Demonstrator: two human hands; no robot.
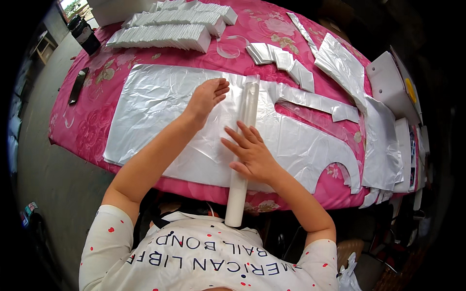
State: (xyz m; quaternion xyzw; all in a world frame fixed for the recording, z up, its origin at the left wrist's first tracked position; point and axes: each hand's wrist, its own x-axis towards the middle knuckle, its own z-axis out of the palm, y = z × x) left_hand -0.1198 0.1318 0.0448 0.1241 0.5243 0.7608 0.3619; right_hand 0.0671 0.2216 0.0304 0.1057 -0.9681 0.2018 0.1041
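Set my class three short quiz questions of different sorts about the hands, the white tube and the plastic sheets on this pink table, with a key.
1. True or false: the left hand lies flat with open fingers on the plastic sheet, beside the white tube.
2. Multiple choice: the right hand rests on: A) the stacks of folded bags; B) the white tube; C) the dark flat object.
3. Fill in: the near end of the tube juts past the table's ____ edge, toward the person.

Key: 1 true; 2 B; 3 near. The tablecloth is pink and flowered.
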